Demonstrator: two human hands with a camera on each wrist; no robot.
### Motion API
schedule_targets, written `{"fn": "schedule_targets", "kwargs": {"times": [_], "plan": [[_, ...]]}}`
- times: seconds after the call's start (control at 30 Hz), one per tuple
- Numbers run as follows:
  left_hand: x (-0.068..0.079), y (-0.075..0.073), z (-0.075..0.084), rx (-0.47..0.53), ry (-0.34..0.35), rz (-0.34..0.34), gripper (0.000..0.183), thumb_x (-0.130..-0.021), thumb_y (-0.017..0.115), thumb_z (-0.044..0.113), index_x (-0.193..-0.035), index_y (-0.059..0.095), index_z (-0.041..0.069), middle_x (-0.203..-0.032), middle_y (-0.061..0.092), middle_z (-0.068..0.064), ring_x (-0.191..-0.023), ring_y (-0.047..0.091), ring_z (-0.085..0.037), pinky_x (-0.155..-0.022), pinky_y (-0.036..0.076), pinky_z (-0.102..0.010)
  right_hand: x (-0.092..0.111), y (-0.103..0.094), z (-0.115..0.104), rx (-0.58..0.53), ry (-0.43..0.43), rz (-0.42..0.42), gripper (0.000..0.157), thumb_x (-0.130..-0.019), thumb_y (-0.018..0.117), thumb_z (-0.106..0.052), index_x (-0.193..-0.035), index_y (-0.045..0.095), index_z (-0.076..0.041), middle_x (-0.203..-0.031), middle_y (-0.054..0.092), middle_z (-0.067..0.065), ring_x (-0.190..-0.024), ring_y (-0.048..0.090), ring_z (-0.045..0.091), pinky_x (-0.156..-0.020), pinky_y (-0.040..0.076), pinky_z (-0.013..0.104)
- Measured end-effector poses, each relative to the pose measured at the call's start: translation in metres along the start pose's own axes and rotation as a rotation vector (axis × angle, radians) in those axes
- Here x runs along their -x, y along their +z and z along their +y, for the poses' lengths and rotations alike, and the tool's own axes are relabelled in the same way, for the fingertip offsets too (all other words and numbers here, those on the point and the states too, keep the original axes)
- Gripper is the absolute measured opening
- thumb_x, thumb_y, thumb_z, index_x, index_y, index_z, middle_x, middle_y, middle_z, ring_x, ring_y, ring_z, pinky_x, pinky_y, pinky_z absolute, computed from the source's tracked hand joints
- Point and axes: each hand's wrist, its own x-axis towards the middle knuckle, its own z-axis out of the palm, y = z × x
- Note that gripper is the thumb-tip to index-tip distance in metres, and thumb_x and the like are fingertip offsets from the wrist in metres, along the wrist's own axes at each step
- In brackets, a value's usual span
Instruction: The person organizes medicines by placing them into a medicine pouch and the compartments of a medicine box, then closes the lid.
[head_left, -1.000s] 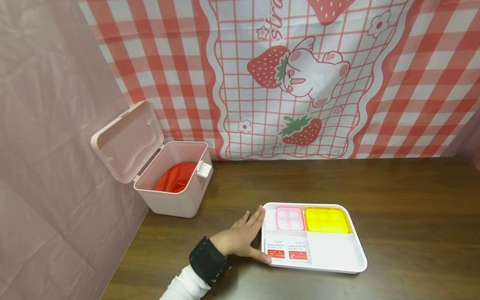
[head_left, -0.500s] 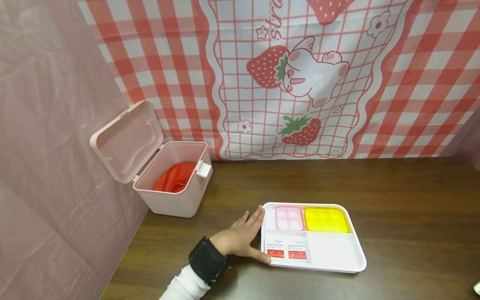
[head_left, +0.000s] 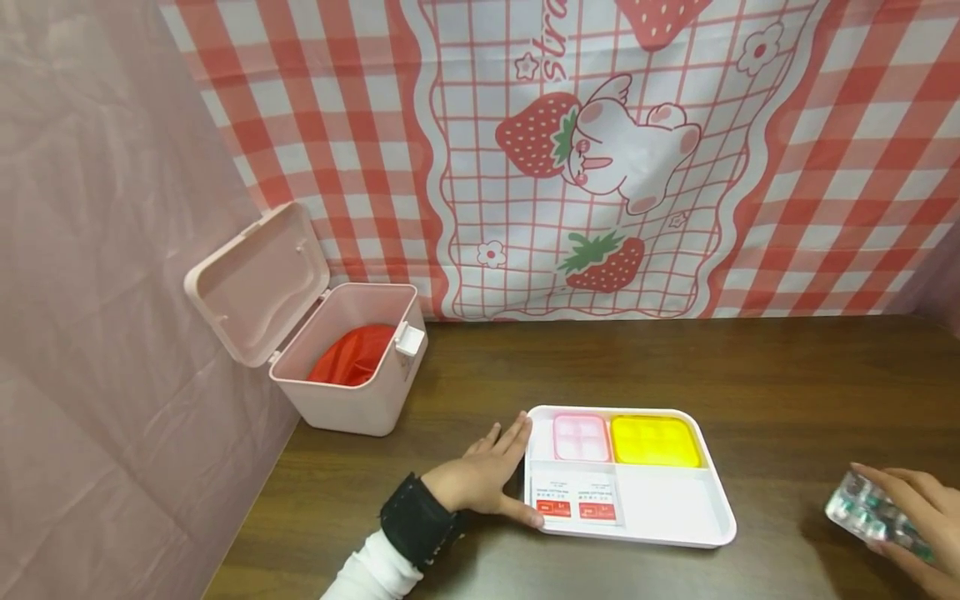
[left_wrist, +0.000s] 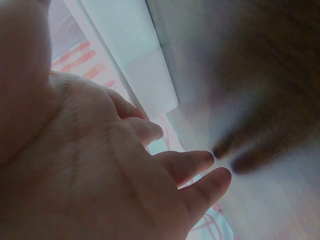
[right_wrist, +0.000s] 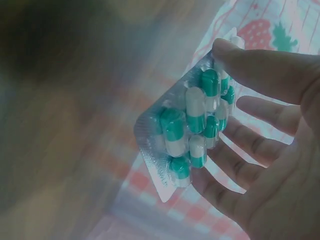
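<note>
My left hand rests against the left edge of a white divided tray, fingers straight and thumb spread along the rim. The left wrist view shows its palm beside the tray wall. A pink pill case and a yellow pill case lie in the tray's back part. Two white and red cotton pad packets fill the front left compartment. At the right edge of the head view, my right hand pinches a blister pack of green and white capsules between thumb and fingers, above the table.
A pale pink box with its lid raised stands at the back left, something red inside it. A checked strawberry cloth hangs behind the brown table. Pink fabric hangs on the left.
My right hand has come into the head view from the right, holding the capsule blister pack. My left hand and the tray stay where they were.
</note>
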Motion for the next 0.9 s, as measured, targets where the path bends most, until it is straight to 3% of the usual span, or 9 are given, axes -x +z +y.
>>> {"fn": "schedule_targets", "kwargs": {"times": [0.1, 0.17, 0.27, 0.37, 0.5, 0.6, 0.8, 0.9], "plan": [[0.0, 0.0, 0.0, -0.01, -0.001, 0.002, 0.115, -0.068, 0.066, 0.062, -0.148, 0.0, 0.011, -0.155, -0.005, -0.004, -0.138, 0.01, -0.04, -0.109, 0.022, -0.052, -0.023, -0.003, -0.017, 0.08, -0.025, -0.105, 0.086, -0.077, 0.027, -0.07, -0.121, 0.05, 0.0, -0.091, 0.054, 0.012, -0.068, 0.05, 0.013, -0.052, 0.041, 0.018], [0.0, 0.0, 0.0, -0.018, -0.001, 0.005, 0.115, -0.068, 0.065, 0.063, -0.148, 0.0, 0.011, -0.155, -0.005, -0.004, -0.138, 0.011, -0.04, -0.109, 0.022, -0.052, -0.033, 0.0, -0.026, 0.085, -0.016, -0.164, 0.083, -0.075, 0.027, -0.069, -0.125, 0.048, -0.006, -0.097, 0.054, 0.01, -0.068, 0.051, 0.021, -0.047, 0.043, 0.027], [0.0, 0.0, -0.001, -0.016, -0.001, 0.007, 0.115, -0.068, 0.066, 0.062, -0.148, 0.0, 0.011, -0.155, -0.005, -0.004, -0.138, 0.011, -0.04, -0.109, 0.022, -0.053, -0.048, 0.005, -0.04, 0.075, -0.029, -0.185, 0.075, -0.077, 0.032, -0.066, -0.125, 0.051, -0.011, -0.102, 0.054, 0.005, -0.073, 0.052, 0.019, -0.052, 0.047, 0.033], [-0.001, 0.001, -0.001, -0.007, 0.003, 0.006, 0.115, -0.068, 0.066, 0.062, -0.148, 0.0, 0.011, -0.155, -0.005, -0.004, -0.138, 0.011, -0.04, -0.109, 0.022, -0.053, -0.061, 0.009, -0.054, 0.055, -0.022, -0.218, 0.062, -0.076, 0.058, -0.053, -0.126, 0.052, -0.016, -0.106, 0.054, 0.003, -0.08, 0.052, 0.019, -0.057, 0.049, 0.036], [-0.001, 0.0, -0.002, 0.002, 0.004, 0.002, 0.115, -0.068, 0.066, 0.061, -0.147, -0.001, 0.011, -0.154, -0.006, -0.004, -0.138, 0.01, -0.04, -0.109, 0.021, -0.053, -0.073, 0.017, -0.068, 0.032, -0.023, -0.254, 0.066, -0.068, 0.076, -0.035, -0.127, 0.051, -0.021, -0.11, 0.053, 0.004, -0.086, 0.05, 0.018, -0.06, 0.049, 0.034], [-0.001, 0.0, -0.001, 0.0, 0.003, 0.002, 0.115, -0.068, 0.066, 0.061, -0.147, -0.001, 0.011, -0.154, -0.007, -0.004, -0.138, 0.01, -0.04, -0.109, 0.021, -0.052, -0.08, 0.022, -0.077, 0.014, -0.057, -0.242, 0.057, -0.075, 0.069, -0.042, -0.126, 0.052, -0.021, -0.111, 0.052, 0.003, -0.087, 0.049, 0.016, -0.061, 0.048, 0.032], [-0.001, 0.001, -0.002, -0.007, 0.003, 0.004, 0.115, -0.068, 0.066, 0.062, -0.147, -0.001, 0.011, -0.154, -0.006, -0.004, -0.138, 0.01, -0.04, -0.109, 0.021, -0.052, -0.094, 0.029, -0.096, -0.036, -0.1, -0.216, 0.069, -0.063, 0.081, -0.024, -0.126, 0.053, -0.025, -0.114, 0.051, 0.0, -0.091, 0.044, 0.008, -0.067, 0.049, 0.023], [-0.001, 0.001, -0.002, -0.005, 0.003, 0.003, 0.115, -0.068, 0.066, 0.062, -0.147, -0.001, 0.011, -0.154, -0.007, -0.005, -0.138, 0.01, -0.04, -0.109, 0.021, -0.052, -0.099, 0.032, -0.105, -0.07, -0.112, -0.21, 0.071, -0.062, 0.082, -0.021, -0.127, 0.052, -0.025, -0.114, 0.05, -0.001, -0.093, 0.042, 0.006, -0.068, 0.047, 0.016]]}}
